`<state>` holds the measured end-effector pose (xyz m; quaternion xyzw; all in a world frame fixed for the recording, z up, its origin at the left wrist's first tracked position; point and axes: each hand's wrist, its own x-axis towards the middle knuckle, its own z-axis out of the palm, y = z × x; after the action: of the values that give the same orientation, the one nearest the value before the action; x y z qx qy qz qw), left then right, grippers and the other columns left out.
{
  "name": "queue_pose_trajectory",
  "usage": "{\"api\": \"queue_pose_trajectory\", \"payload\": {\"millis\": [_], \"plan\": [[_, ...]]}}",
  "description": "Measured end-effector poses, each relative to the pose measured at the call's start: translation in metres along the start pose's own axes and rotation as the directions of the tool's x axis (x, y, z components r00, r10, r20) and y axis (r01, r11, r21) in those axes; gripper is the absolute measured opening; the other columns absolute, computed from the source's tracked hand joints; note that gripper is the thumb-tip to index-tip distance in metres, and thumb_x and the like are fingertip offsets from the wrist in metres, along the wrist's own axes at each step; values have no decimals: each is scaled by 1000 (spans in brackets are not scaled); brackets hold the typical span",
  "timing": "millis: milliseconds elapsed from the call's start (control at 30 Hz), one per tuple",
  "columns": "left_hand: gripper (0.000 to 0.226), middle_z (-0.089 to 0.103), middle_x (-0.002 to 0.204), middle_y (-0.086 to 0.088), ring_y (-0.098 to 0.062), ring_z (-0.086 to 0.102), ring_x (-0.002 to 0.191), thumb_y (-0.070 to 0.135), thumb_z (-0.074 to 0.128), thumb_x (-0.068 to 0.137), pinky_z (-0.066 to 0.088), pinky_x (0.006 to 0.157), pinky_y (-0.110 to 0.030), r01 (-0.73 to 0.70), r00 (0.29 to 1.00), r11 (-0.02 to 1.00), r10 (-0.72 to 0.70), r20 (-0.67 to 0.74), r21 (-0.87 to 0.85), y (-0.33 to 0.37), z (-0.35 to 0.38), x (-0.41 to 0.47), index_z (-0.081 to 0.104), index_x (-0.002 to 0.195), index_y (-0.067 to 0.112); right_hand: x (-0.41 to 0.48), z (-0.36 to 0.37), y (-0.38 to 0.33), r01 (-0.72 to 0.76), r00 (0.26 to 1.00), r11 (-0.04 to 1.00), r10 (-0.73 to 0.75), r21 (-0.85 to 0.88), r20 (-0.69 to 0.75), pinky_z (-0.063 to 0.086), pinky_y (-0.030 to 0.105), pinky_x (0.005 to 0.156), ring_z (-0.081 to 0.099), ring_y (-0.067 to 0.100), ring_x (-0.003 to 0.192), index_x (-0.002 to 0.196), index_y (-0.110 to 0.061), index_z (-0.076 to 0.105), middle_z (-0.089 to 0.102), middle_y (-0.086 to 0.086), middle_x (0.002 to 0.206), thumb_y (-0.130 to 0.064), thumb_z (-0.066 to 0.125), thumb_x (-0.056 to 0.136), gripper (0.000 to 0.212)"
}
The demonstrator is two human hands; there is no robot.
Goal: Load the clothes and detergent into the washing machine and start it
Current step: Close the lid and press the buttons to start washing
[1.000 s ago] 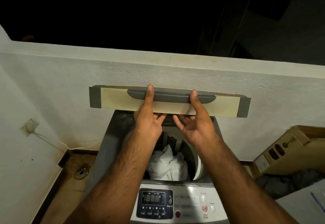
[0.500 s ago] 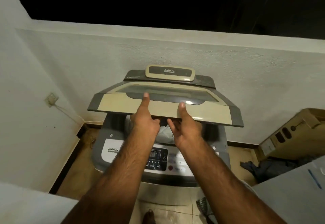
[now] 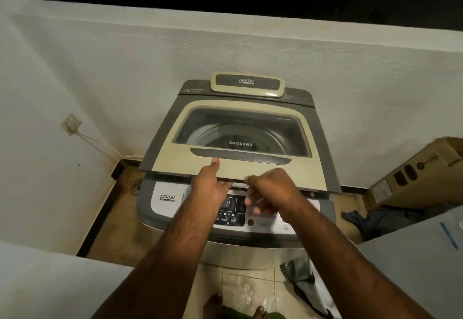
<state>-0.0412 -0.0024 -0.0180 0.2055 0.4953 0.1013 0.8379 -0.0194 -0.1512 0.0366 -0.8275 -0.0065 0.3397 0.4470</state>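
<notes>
Our left hand (image 3: 211, 188) grips the nearly flat lid's (image 3: 240, 165) front edge, long axis left-right; right hand (image 3: 269, 194) loosely curled, empty, hiding panel (image 3: 231, 209).

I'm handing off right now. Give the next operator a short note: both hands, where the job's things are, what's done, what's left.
Left hand: thumb on top of the lid's front edge, fingers underneath, lowering it.
Right hand: loosely curled just below the lid edge, holding nothing.
Lid: almost flat on the Samsung top-load washing machine, a slim gap left at the front. Drum shows through the window; the clothes can't be made out through it.
Done: lid nearly shut.
Left: seat the lid, then start from the control panel. Detergent not in view; cannot confirm it.
</notes>
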Motion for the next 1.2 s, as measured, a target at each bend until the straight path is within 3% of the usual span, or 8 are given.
{"api": "queue_pose_trajectory", "payload": {"millis": [133, 333, 500, 600, 733, 833, 967, 1200], "plan": [[42, 73, 117, -19, -33, 73, 99, 11, 71, 92, 64, 61, -41, -2, 1000, 1000, 2, -2, 12, 4, -3, 1, 59, 132, 8, 26, 13, -26, 345, 814, 701, -555, -625, -173, 49, 40, 94, 59, 14, 107, 111, -27, 65, 67, -10, 109, -44, 60, 95, 24], [42, 66, 127, -23, -34, 67, 112, 15, 70, 95, 53, 97, -45, 39, 998, 978, -47, 31, 207, 15, -9, -1, 58, 134, 6, 69, 14, -27, 286, 906, 637, -423, -715, -14, 26, 53, 111, 50, 26, 130, 128, -32, 60, 60, -1, 134, -61, 50, 95, 45], [44, 69, 116, -29, -35, 73, 89, 32, 68, 95, 61, 77, -41, 53, 996, 872, -84, 42, 487, 24, -17, -10, 56, 129, 5, 79, 9, -32, 300, 927, 736, -374, -606, 4, 22, 53, 110, 59, 24, 123, 117, -32, 68, 70, -4, 125, -57, 53, 96, 36], [47, 79, 93, -20, -31, 77, 73, 46, 61, 95, 62, 64, -35, 70, 993, 662, -119, 13, 746, 42, -28, -22, 62, 113, 2, 81, 11, -32, 295, 926, 747, -378, -596, -14, 24, 53, 109, 59, 24, 119, 111, -31, 70, 72, -3, 119, -56, 53, 96, 34], [34, 74, 65, -8, -19, 63, 47, 33, 61, 96, 54, 53, -29, -251, 939, 327, 310, 147, 911, 53, -36, -22, 71, 92, 1, 88, 15, -21, 298, 931, 760, -364, -578, 2, 27, 52, 107, 60, 24, 110, 95, -29, 67, 70, -4, 105, -55, 55, 95, 28], [19, 72, 85, -2, -17, 67, 77, 30, 63, 96, 60, 79, -39, -484, 707, -113, 533, 464, 868, 61, -38, -12, 66, 90, 12, 94, 19, -13, 292, 938, 770, -348, -567, 10, 26, 50, 105, 59, 23, 109, 93, -28, 67, 68, -4, 102, -54, 57, 95, 27], [35, 55, 131, -1, -21, 51, 123, 36, 67, 92, 42, 104, -40, -445, 577, -609, 366, 730, 657, 61, -58, 3, 59, 124, 22, 102, 25, -5, 285, 941, 775, -337, -564, 12, 25, 52, 107, 59, 24, 114, 96, -28, 69, 71, -3, 109, -54, 58, 94, 29], [83, 9, 171, 2, -24, 12, 157, 59, 54, 90, 20, 122, -50, -498, 612, -647, 210, 763, 577, 44, -112, 23, 23, 160, 26, 104, 26, 12, 371, 880, 702, -474, -608, -10, 29, 45, 99, 60, 19, 105, 97, -33, 63, 69, -8, 101, -57, 54, 95, 26]]}}
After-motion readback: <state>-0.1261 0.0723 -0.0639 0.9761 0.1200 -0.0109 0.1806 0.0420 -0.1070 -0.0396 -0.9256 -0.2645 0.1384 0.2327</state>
